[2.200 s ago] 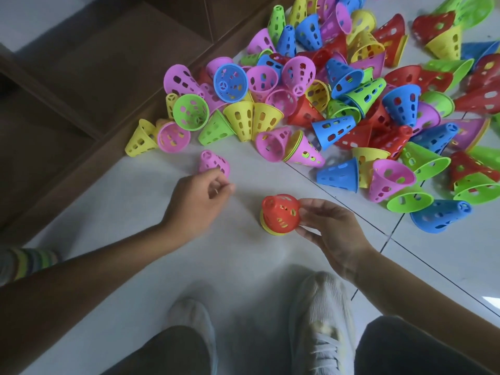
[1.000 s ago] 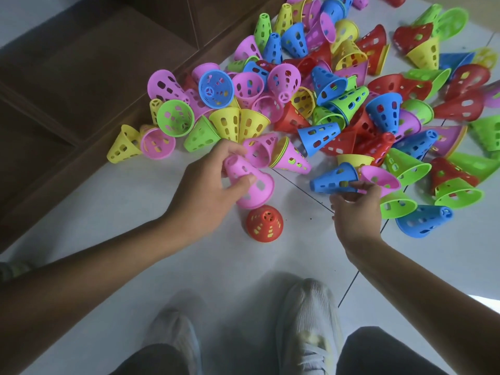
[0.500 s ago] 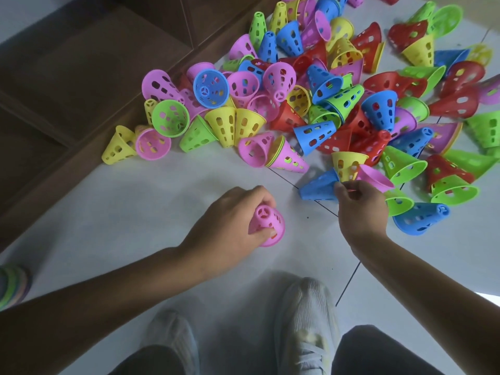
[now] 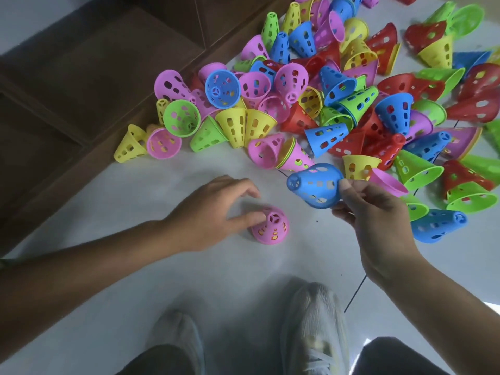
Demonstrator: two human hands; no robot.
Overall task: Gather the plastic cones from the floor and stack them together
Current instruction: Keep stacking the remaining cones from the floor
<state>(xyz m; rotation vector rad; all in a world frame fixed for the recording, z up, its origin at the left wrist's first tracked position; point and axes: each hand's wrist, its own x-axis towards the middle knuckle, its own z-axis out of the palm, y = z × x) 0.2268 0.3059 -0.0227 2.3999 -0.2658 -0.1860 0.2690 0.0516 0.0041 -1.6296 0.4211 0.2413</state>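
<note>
A small stack with a pink cone (image 4: 270,226) on top stands upright on the white floor (image 4: 135,266) in front of me; red shows through its holes. My left hand (image 4: 211,215) rests just left of it, fingers spread, thumb touching its side. My right hand (image 4: 373,215) holds a blue cone (image 4: 316,185) in the air, tip pointing left, up and right of the stack. A big heap of pink, blue, green, yellow and red cones (image 4: 351,98) lies beyond on the floor.
A dark wooden shelf unit (image 4: 94,63) borders the heap on the left. My two feet in pale shoes (image 4: 313,326) stand at the bottom of the view. A loose blue cone (image 4: 435,226) lies to the right of my right hand.
My left hand has let go of the pink cone, now on the stack, and opened. My right hand has lifted the blue cone off the floor toward the stack.
</note>
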